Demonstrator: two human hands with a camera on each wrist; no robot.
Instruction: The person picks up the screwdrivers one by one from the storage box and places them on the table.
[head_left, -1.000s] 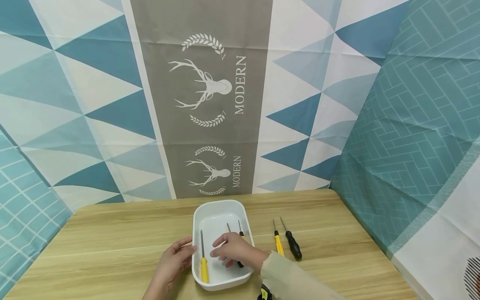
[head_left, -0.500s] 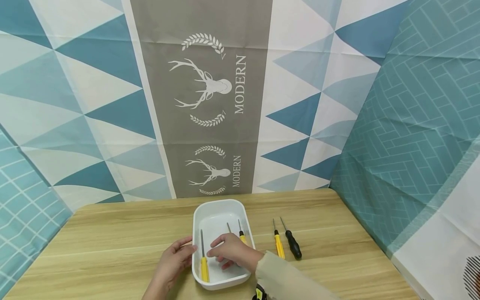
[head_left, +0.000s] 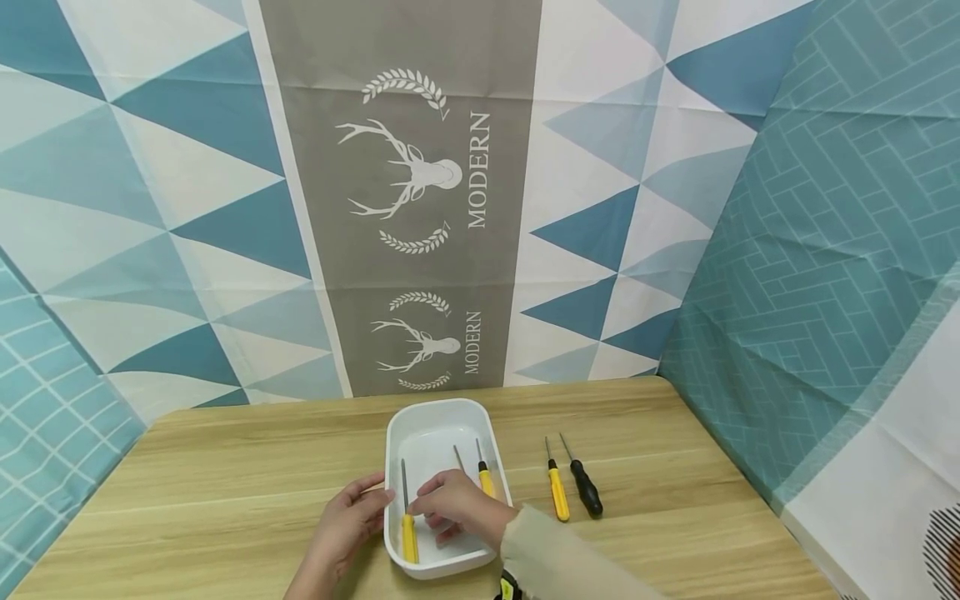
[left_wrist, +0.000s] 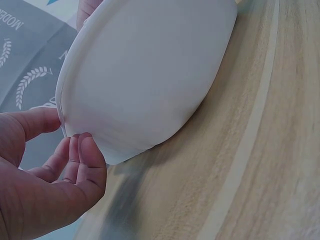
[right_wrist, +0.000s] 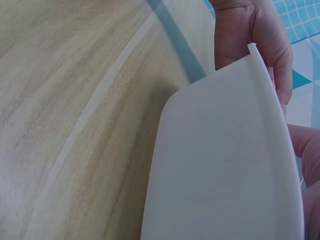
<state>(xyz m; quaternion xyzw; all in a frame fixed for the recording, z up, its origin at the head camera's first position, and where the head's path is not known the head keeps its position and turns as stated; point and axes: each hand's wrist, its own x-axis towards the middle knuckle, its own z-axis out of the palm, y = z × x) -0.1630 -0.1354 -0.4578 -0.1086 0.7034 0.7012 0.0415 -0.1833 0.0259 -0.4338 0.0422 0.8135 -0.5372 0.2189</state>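
Note:
A white tray (head_left: 437, 410) stands on the wooden table. My left hand (head_left: 349, 518) pinches its left rim between thumb and fingers; the left wrist view shows the fingers at the rim of the tray (left_wrist: 150, 75). Over the tray's inside reaches my right hand (head_left: 461, 506), its fingertips at the top of the yellow handle of a screwdriver (head_left: 409, 540). Whether they grip it is unclear. At the tray's right wall lies a yellow-and-black screwdriver (head_left: 485, 478). Between them shows the shaft of a third screwdriver (head_left: 458, 457), its handle hidden under the right hand.
On the table (head_left: 225, 483), right of the tray, lie a second yellow-and-black screwdriver (head_left: 558, 493) and a black-handled screwdriver (head_left: 587, 490). A small black-and-yellow item (head_left: 508, 587) shows beside the right sleeve (head_left: 562, 558). A patterned cloth (head_left: 420, 250) hangs behind the table.
My right hand has moved left inside the tray, to the yellow screwdriver, uncovering more of the yellow-and-black screwdriver at the right. The left hand and tray have stayed put.

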